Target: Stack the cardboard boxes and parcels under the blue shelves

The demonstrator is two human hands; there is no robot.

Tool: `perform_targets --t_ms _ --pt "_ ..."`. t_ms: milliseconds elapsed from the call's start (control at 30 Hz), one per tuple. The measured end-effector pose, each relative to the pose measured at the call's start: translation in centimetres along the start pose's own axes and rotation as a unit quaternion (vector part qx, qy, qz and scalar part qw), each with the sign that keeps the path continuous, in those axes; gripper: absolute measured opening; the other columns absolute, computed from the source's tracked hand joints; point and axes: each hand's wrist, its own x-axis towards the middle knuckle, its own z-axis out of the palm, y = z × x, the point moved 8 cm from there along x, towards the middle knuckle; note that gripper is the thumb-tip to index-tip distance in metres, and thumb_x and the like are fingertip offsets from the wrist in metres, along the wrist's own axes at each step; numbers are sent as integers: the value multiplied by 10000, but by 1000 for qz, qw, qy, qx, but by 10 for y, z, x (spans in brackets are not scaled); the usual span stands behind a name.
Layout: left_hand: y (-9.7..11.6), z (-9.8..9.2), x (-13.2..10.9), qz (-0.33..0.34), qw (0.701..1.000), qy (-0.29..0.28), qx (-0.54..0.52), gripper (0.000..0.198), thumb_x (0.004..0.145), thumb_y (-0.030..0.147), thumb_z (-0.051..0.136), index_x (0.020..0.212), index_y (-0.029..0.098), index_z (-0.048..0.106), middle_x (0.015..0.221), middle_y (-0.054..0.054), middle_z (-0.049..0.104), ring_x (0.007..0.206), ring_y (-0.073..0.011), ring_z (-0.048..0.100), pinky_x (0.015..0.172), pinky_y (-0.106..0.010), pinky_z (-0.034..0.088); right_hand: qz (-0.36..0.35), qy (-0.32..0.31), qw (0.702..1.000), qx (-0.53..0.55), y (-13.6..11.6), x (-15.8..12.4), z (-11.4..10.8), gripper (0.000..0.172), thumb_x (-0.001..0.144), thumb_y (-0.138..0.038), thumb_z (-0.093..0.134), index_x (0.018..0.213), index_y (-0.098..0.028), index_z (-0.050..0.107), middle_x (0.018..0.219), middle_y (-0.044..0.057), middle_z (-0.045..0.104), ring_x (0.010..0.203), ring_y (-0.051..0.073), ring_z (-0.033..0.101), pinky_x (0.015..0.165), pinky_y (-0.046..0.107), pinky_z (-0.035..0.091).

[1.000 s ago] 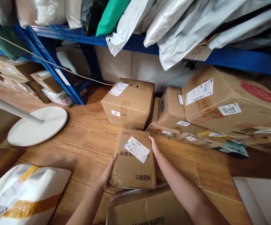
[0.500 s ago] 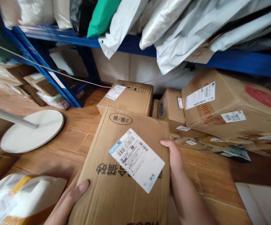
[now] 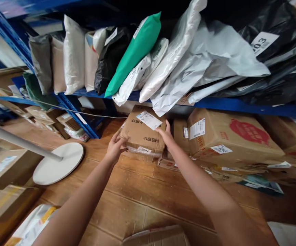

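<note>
A brown cardboard box [image 3: 140, 132] with a white shipping label and dark printed characters is under the lowest blue shelf. It appears to rest on top of another carton, most of which it covers. My left hand [image 3: 116, 145] grips the box at its near left corner, the fingers partly hidden by its side. On the opposite side my right hand [image 3: 166, 134] holds it, thumb on top near the label. Both arms reach far forward.
Bagged parcels fill the blue shelf [image 3: 214, 106] above. A large carton [image 3: 229, 136] stands to the right. On the left are a blue upright and a white round pole base [image 3: 68, 164]. Another box [image 3: 158, 237] lies at the bottom edge on the wooden floor.
The box has moved forward, away from me, and in under the shelf, over the carton there. Both hands went with it, and the view now takes in more of the shelf.
</note>
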Motion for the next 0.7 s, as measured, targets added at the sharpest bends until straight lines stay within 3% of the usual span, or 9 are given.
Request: perform_targets --t_ms 100,200,333,400,467,533,700 --pt "7 23 7 76 997 -5 20 892 708 423 844 1504 240 485 1490 -136 588 1320 -301 576 735 -255 551 -30 -16 999 -27 33 -33 -15 1110 618 -420 855 1551 -246 281 1562 127 481 1410 297 493 1231 500 382" --pt "11 32 13 77 996 -5 43 868 698 473 842 1472 232 530 1460 -128 622 1300 -318 595 771 -295 571 -106 -39 991 -68 43 -57 -18 1246 583 -433 915 1587 -239 203 1592 148 429 1461 303 435 1252 506 345" --pt "3 29 37 27 992 -41 112 801 689 593 828 1374 231 624 1436 -128 644 1355 -366 563 957 -441 573 -147 38 982 -116 42 -55 -19 1290 513 -465 961 1567 -188 269 1595 178 387 1469 313 407 1263 487 318" --pt "-5 21 54 42 985 -47 163 775 755 665 746 1370 206 633 1477 -141 612 1419 -362 510 1153 -498 451 -142 75 982 -97 42 -51 -15 1280 483 -476 968 1549 -194 317 1585 165 399 1457 309 419 1260 481 326" --pt "-10 15 69 105 976 -47 187 814 860 685 604 1478 160 536 1578 -157 508 1509 -317 407 1279 -448 278 -125 90 985 -73 44 -50 -8 1279 463 -476 971 1546 -222 341 1585 147 402 1459 307 417 1261 480 329" --pt "-17 10 80 152 966 -51 202 863 930 672 482 1586 122 374 1667 -161 369 1578 -265 280 1311 -386 181 -103 94 987 -77 50 -51 -3 1306 433 -465 980 1556 -258 347 1590 130 391 1464 312 409 1263 493 330" --pt "-28 2 91 126 939 -54 316 941 928 783 349 1640 170 286 1692 -151 314 1597 -296 200 1307 -425 162 -108 102 987 -58 63 -45 -2 1228 481 -377 955 1554 -335 357 1520 78 490 1396 294 499 1190 505 451"
